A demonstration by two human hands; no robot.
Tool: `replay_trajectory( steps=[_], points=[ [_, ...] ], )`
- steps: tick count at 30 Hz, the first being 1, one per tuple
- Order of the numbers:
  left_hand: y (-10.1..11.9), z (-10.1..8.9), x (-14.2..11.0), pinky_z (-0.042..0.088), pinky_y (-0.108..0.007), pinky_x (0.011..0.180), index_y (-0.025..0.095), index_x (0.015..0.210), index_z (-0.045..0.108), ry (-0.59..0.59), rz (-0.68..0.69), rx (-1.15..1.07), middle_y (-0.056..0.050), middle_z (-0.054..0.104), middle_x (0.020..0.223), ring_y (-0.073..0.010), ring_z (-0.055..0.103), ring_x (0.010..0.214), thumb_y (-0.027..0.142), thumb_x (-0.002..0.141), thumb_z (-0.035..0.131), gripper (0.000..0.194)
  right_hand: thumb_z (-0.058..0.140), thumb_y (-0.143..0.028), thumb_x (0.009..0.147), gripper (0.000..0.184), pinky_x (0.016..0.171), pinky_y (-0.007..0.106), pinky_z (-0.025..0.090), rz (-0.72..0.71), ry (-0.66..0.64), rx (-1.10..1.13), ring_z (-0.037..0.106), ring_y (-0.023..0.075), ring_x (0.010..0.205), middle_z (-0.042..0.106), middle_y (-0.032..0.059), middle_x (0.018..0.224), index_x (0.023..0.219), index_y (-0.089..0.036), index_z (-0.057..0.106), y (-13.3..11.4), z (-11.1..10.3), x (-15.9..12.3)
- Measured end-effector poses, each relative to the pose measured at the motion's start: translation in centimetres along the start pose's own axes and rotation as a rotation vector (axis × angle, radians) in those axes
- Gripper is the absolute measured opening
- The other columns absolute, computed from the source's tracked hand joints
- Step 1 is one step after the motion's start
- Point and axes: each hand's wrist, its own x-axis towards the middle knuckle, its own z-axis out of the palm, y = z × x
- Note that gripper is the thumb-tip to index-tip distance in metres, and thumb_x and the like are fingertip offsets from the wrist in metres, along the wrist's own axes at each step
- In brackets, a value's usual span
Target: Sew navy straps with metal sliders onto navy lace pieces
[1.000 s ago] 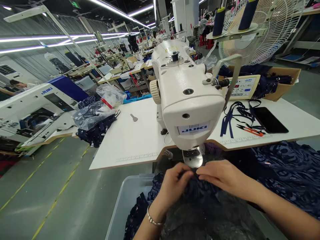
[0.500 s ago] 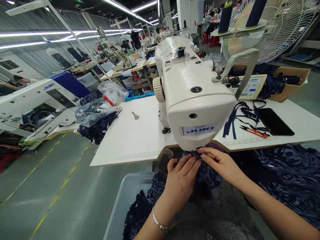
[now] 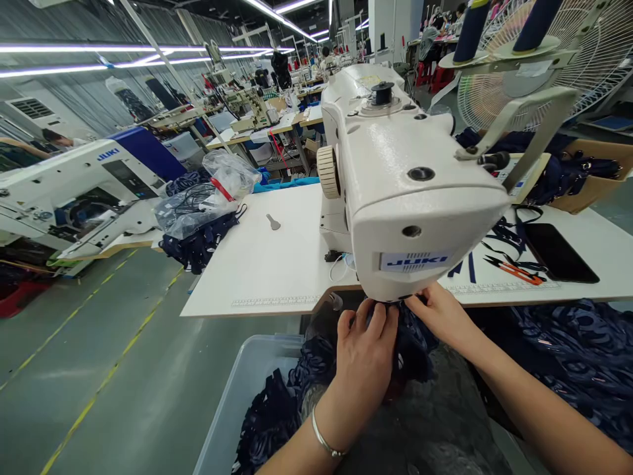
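Observation:
A white sewing machine (image 3: 420,218) stands in front of me, its head hiding the needle area. Just below that head, my left hand (image 3: 366,349) bends its fingers over dark navy patterned fabric (image 3: 415,349), gripping it. Further right, my right hand (image 3: 440,313) pinches the same fabric; its fingertips are partly hidden under the machine head. The fabric hangs down between my wrists over a dark grey cover (image 3: 425,422). More navy fabric (image 3: 270,422) spills from a clear plastic bin (image 3: 225,409) at lower left.
Orange thread snips (image 3: 517,270) and a black phone (image 3: 561,251) lie on the white table (image 3: 287,264), right of the machine. A small grey metal piece (image 3: 273,222) lies on the left. Navy fabric (image 3: 588,356) is heaped at right. Behind stand a fan (image 3: 524,86) and thread cones (image 3: 472,30).
The view has shifted, so the machine appears larger and further right. My right fingers have gone further under the machine head; my left fingers are more bent on the fabric.

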Motion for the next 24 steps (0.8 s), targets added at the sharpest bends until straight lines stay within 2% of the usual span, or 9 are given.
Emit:
replay_trajectory(
  steps=[4, 11, 24],
  points=[
    [0.21, 0.22, -0.03, 0.038, -0.042, 0.092, 0.018, 0.124, 0.056, -0.001, 0.007, 0.035, -0.008, 0.065, 0.117, -0.0256, 0.056, 0.115, 0.011, 0.093, 0.046, 0.034, 0.047, -0.034, 0.087, 0.011, 0.06, 0.026, 0.04, -0.017, -0.003, -0.025, 0.058, 0.0173, 0.065, 0.062, -0.001, 0.071, 0.087, -0.023, 0.048, -0.23, -0.11, 0.19],
    [0.5, 0.18, -0.06, 0.037, -0.04, 0.092, 0.018, 0.124, 0.057, 0.0, 0.012, 0.122, -0.007, 0.064, 0.114, -0.024, 0.056, 0.115, 0.013, 0.093, 0.049, 0.033, 0.045, -0.037, 0.09, 0.013, 0.053, 0.025, 0.038, -0.002, -0.05, -0.061, 0.059, 0.0189, 0.064, 0.057, -0.0025, 0.065, 0.089, -0.024, 0.047, -0.26, -0.41, 0.26],
    [0.86, 0.47, -0.22, 0.037, -0.041, 0.093, 0.018, 0.125, 0.057, 0.007, -0.013, 0.146, -0.006, 0.064, 0.116, -0.0241, 0.056, 0.116, 0.016, 0.093, 0.052, 0.033, 0.045, -0.038, 0.092, 0.015, 0.058, 0.027, 0.041, 0.006, -0.054, -0.063, 0.063, 0.0229, 0.072, 0.059, -0.0014, 0.067, 0.097, -0.024, 0.05, -0.07, -0.12, 0.24]
  ],
)
